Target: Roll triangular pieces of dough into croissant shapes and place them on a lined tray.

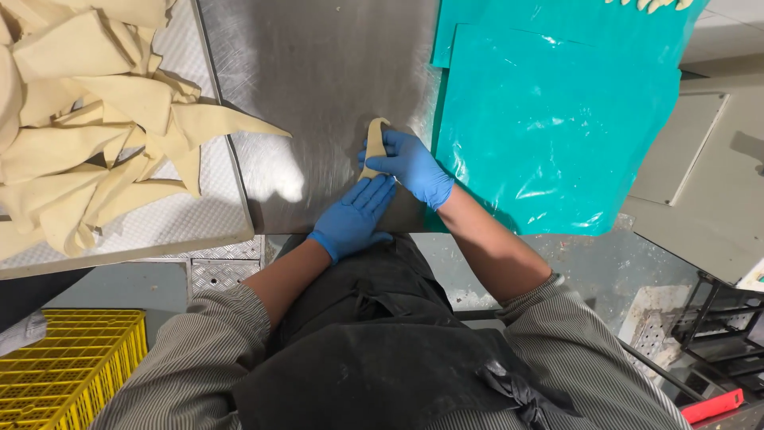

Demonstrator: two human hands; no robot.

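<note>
A pale triangle of dough (376, 139) lies on the steel table (318, 72), partly rolled at its far end. My right hand (412, 165), in a blue glove, presses on the dough with fingers curled over the roll. Just below it my left hand (356, 215), also blue-gloved, lies flat with its fingers on the dough's near tip. Most of the dough is hidden under the two hands.
A heap of several cut dough triangles (87, 119) lies on a white perforated tray (175, 219) at the left. Teal plastic sheets (549, 127) cover the table's right side, with shaped pieces (649, 5) at the top edge. A yellow crate (72, 358) stands on the floor lower left.
</note>
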